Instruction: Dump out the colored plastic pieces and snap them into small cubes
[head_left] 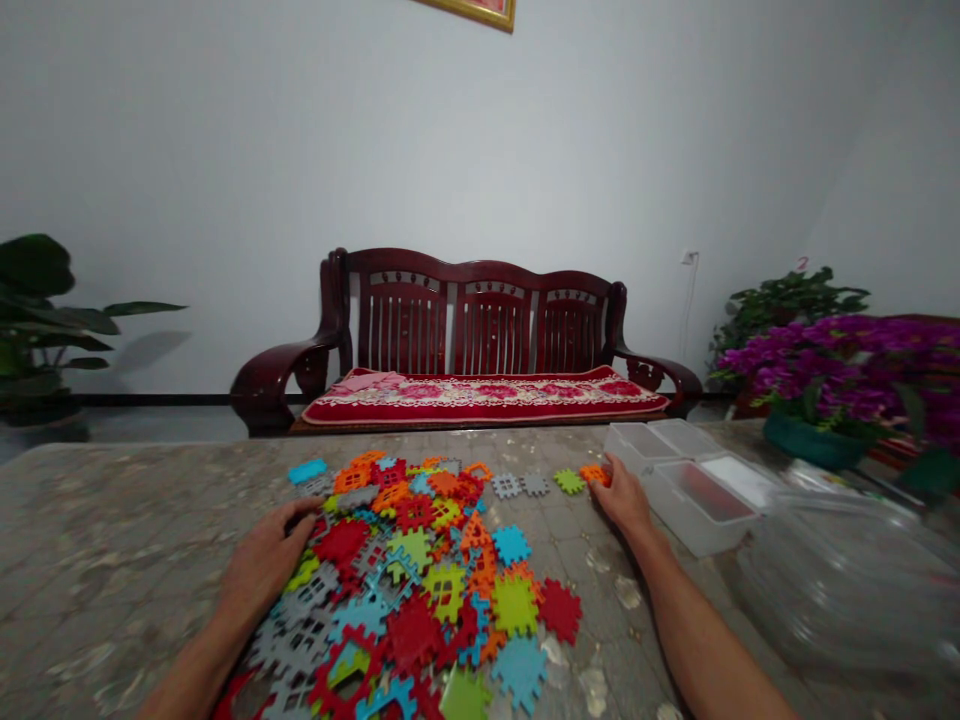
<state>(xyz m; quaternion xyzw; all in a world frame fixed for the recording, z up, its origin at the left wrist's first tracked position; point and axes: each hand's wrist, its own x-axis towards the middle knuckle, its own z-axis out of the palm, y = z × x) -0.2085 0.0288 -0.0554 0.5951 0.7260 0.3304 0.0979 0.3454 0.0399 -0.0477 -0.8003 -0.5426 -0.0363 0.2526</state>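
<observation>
A big heap of flat, notched plastic building tiles (412, 630) in red, orange, lime, blue and grey lies on the table before me. My left hand (264, 556) rests at the heap's left edge, its fingers loosely curved with thumb apart; I see nothing held in it. To the right of the heap, my right hand (624, 500) has its fingertips on an orange tile (595, 474). Just left of that tile lies a lime-green tile (568, 482). Two grey tiles (520, 485) lie side by side between the green one and the heap.
Clear plastic containers (697, 505) stand by my right forearm, with a stack of transparent lids or boxes (847, 570) nearer me. Purple flowers in a teal pot (814, 435) stand at the table's right. Beyond the table (112, 540) is a wooden bench (491, 320).
</observation>
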